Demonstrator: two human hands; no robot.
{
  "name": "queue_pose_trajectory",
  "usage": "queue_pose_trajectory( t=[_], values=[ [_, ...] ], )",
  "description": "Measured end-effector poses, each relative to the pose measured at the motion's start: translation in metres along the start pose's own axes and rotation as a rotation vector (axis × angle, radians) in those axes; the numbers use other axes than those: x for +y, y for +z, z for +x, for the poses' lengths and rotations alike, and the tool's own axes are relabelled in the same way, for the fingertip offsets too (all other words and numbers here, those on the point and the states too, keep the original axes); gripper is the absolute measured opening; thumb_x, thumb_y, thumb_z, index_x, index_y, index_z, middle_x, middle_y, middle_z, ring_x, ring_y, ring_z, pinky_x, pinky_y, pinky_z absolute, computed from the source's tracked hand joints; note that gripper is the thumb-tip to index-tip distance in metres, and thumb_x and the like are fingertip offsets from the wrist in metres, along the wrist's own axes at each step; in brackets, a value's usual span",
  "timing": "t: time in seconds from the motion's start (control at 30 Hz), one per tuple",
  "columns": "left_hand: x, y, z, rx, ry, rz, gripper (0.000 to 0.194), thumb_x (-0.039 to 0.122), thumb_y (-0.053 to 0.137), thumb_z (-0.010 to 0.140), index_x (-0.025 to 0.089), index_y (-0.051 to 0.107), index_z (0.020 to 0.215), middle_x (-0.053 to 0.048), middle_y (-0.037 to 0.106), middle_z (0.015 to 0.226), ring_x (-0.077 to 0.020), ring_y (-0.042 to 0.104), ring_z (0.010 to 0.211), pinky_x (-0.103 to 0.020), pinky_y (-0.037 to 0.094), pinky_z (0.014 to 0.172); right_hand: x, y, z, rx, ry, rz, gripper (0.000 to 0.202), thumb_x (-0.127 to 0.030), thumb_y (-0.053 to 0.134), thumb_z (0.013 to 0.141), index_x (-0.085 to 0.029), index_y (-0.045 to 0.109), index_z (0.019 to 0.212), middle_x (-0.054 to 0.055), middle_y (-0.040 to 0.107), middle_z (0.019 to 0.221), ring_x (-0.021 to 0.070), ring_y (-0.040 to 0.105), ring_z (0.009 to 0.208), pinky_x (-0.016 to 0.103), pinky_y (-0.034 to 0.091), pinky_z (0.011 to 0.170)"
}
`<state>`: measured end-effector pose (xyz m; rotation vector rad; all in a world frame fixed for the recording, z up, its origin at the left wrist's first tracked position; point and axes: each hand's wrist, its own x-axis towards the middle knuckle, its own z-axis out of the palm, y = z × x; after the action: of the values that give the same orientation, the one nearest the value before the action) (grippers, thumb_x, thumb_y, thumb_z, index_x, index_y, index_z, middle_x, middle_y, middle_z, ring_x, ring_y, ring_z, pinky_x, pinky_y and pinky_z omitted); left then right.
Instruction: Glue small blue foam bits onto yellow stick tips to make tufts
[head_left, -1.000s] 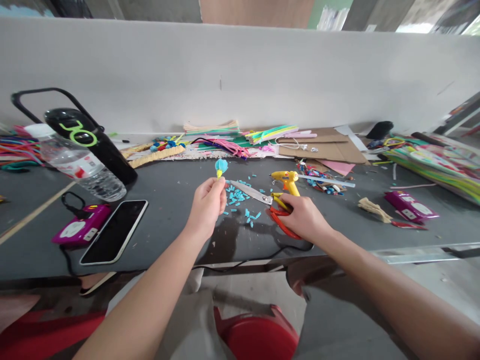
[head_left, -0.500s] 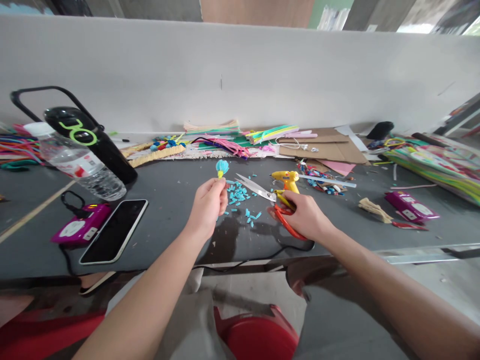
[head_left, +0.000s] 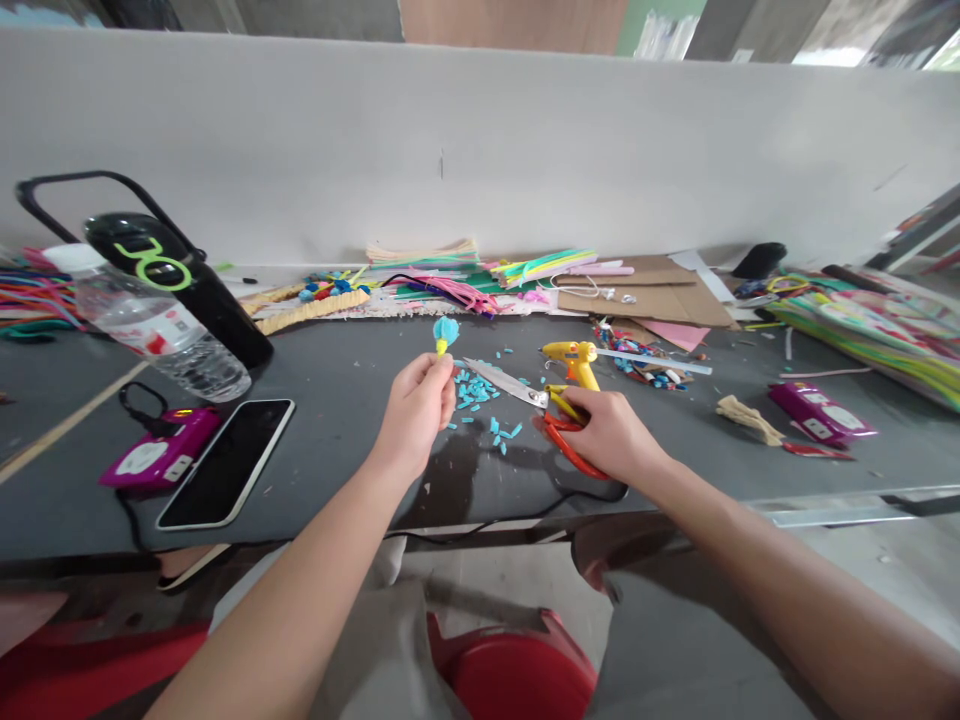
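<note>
Between the thumb and fingers of my left hand (head_left: 418, 405) is a small blue flower (head_left: 445, 332) with a yellow base, held upright. It looks made of fuzzy craft stem. My right hand (head_left: 611, 430) is closed round the handles of a pair of scissors (head_left: 517, 388), one handle red and one yellow. The blades point left toward my left hand, their tip just beside my fingers and below the blue head. Short blue clippings (head_left: 474, 390) lie scattered on the dark table (head_left: 337, 400) under the blades.
A yellow glue gun (head_left: 574, 358) stands just beyond my right hand. Left are a phone (head_left: 229, 465), a purple power block (head_left: 161, 450), a water bottle (head_left: 165, 330) and a black flask (head_left: 217, 310). Craft stems (head_left: 540, 268) and cardboard (head_left: 645, 290) line the back. Another purple block (head_left: 821, 412) sits right.
The scissor blades have come closer together, and their tip has moved slightly left toward my left hand. The blue flower has turned a little in my left fingers.
</note>
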<state>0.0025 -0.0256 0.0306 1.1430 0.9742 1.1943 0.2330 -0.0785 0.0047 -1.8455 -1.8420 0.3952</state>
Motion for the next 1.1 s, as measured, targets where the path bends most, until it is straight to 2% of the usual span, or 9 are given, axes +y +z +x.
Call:
queue_pose_trajectory(
  t=[0.4, 0.67, 0.9, 1.1],
  values=[
    [0.0009, -0.0003, -0.0015, -0.025, 0.034, 0.014, 0.027, 0.037, 0.061, 0.092, 0.02, 0.048, 0.075, 0.008, 0.034, 0.052, -0.0044, 0.027, 0.041, -0.017, 0.021, 0.038, 0.0023, 0.0018, 0.0005, -0.026, 0.012, -0.013, 0.031, -0.031, 0.066, 0.073, -0.022, 0.038, 0.062, -0.005, 0.04, 0.054, 0.0119, 0.03, 0.057, 0.025, 0.026, 0.052],
    [0.0016, 0.0005, -0.0014, 0.02, 0.007, 0.01, 0.026, 0.033, 0.059, 0.092, 0.019, 0.049, 0.074, 0.008, 0.036, 0.051, -0.0041, 0.027, 0.04, -0.017, 0.02, 0.038, -0.003, -0.0038, 0.0005, -0.015, -0.001, 0.051, 0.043, -0.05, 0.067, 0.076, -0.022, 0.037, 0.065, -0.005, 0.042, 0.057, 0.0116, 0.03, 0.058, 0.024, 0.027, 0.052],
    [0.0011, -0.0001, -0.0016, 0.03, -0.018, 0.044, 0.031, 0.035, 0.055, 0.094, 0.018, 0.048, 0.07, 0.009, 0.033, 0.048, -0.0037, 0.027, 0.038, -0.017, 0.02, 0.038, 0.0011, 0.0003, 0.0003, 0.017, 0.012, -0.045, 0.028, -0.034, 0.066, 0.072, -0.023, 0.041, 0.065, -0.006, 0.046, 0.056, 0.0122, 0.031, 0.056, 0.024, 0.026, 0.051],
    [0.0018, 0.0011, -0.0016, 0.017, -0.037, 0.022, 0.029, 0.033, 0.054, 0.094, 0.018, 0.047, 0.071, 0.009, 0.032, 0.047, -0.0038, 0.025, 0.038, -0.017, 0.02, 0.038, 0.0016, 0.0009, 0.0004, 0.078, -0.017, -0.139, 0.027, -0.031, 0.065, 0.069, -0.023, 0.039, 0.065, -0.005, 0.047, 0.057, 0.0126, 0.032, 0.055, 0.024, 0.025, 0.052]
  ],
)
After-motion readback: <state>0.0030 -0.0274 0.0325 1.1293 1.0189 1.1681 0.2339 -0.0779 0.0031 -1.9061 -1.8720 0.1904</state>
